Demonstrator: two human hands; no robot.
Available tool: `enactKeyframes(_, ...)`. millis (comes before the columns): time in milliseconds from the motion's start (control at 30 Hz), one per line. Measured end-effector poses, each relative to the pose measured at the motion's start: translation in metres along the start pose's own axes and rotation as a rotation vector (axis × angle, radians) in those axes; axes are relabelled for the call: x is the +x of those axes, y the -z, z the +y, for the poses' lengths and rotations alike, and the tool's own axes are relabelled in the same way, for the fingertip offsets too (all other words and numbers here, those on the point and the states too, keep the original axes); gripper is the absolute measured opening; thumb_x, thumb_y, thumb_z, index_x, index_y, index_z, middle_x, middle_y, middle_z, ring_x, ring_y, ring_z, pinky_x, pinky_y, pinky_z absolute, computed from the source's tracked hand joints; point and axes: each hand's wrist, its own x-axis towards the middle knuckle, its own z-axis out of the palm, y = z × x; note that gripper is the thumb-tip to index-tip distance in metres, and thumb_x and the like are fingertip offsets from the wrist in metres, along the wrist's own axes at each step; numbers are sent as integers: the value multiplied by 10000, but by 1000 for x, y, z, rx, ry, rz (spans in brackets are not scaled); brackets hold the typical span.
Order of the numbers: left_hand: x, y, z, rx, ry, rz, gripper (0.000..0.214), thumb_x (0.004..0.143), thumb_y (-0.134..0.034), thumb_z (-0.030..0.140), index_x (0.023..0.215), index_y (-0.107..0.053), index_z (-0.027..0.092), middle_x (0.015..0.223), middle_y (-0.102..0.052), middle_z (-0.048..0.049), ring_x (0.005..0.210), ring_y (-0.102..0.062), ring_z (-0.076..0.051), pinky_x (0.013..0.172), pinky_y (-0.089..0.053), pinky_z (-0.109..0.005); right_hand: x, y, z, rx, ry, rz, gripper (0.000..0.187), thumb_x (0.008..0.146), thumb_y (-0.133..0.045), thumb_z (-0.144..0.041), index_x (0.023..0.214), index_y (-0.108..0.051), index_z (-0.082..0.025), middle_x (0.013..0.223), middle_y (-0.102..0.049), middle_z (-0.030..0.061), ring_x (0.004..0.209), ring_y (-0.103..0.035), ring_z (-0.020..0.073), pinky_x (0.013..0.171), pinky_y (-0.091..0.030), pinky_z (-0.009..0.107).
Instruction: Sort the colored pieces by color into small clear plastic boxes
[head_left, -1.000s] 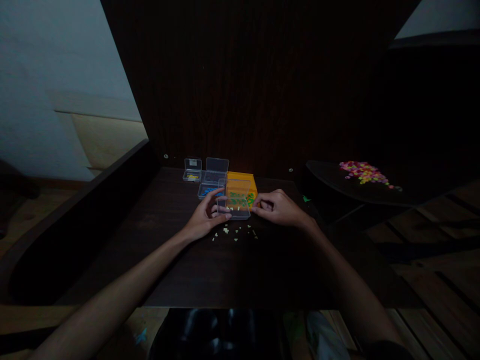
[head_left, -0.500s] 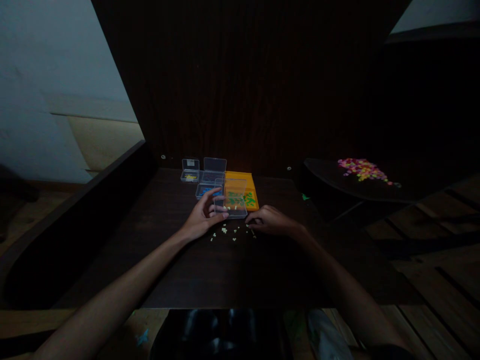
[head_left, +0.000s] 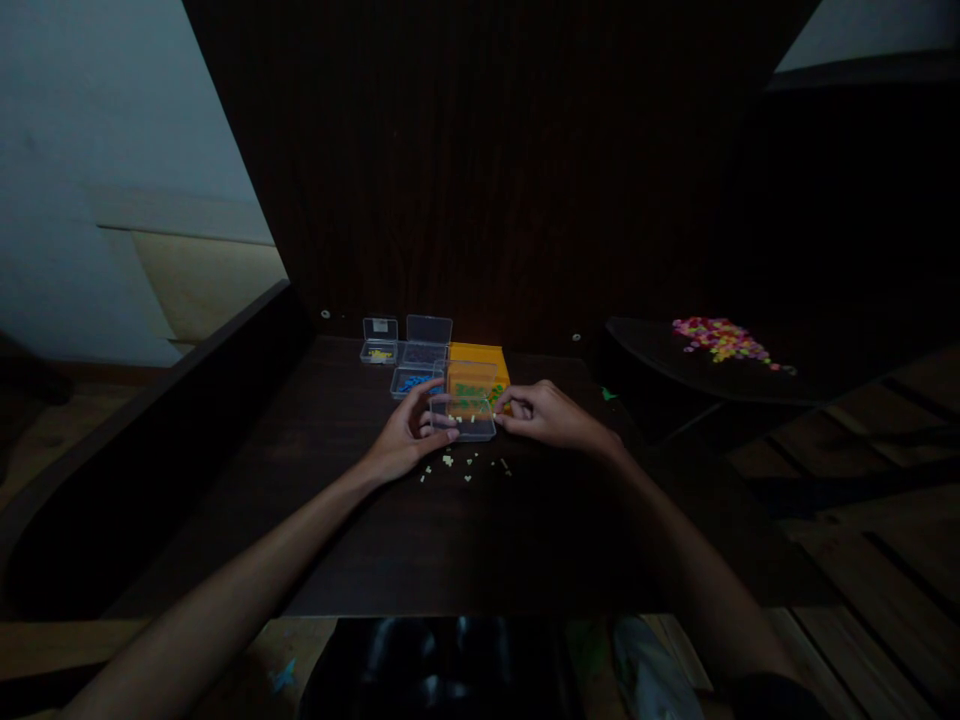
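My left hand [head_left: 411, 432] is closed round the left side of a clear plastic box [head_left: 474, 430] whose lid stands raised. A few pale pieces lie inside it. At the box's right edge, my right hand [head_left: 541, 412] pinches a small pale piece [head_left: 498, 416] between thumb and finger. More pale pieces [head_left: 448, 461] are scattered on the dark tabletop just in front of the box. Behind the clear box is a yellow box [head_left: 480, 354] with green pieces, partly seen through the clear lid and partly covered by my right hand.
Left of the yellow box stand a clear box with blue pieces [head_left: 416, 384] and a small clear box with yellow pieces [head_left: 379, 354], lids up. A heap of colourful pieces [head_left: 724, 338] lies on a dark ledge at right. A dark panel [head_left: 480, 180] rises behind.
My right hand has lifted from the tabletop and moved up to the box's right edge with a pale piece. My left hand stays on the box, which has shifted slightly.
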Motion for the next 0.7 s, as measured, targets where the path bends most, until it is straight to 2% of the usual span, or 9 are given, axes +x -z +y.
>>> enactKeyframes(233,-2,-2,0,-24,7,-13,732,664,-815,211,1304,-463,270,1273,-528,-99,881,-634,-137,811,-562,-335,21,-11,-14,-279,-113,-147,156,843,-605,-235,955,-704,-192,754,-650,23,677,-540,137,616,-311,235)
enactKeyframes(400,-2,-2,0,-44,-2,-24,733,662,-821,198,1303,-473,266,1260,-531,-95,868,-635,-125,787,-570,-305,26,-15,-17,-305,-122,-159,177,858,-596,-260,983,-707,-200,822,-677,45,751,-573,168,635,-318,246)
enactKeyframes(700,-1,-1,1,-48,8,-18,747,653,-825,204,1308,-469,266,1248,-537,-97,871,-640,-131,796,-565,-315,26,-14,-17,-300,-99,-147,208,874,-588,-254,1027,-721,-207,791,-679,38,710,-573,151,619,-319,238)
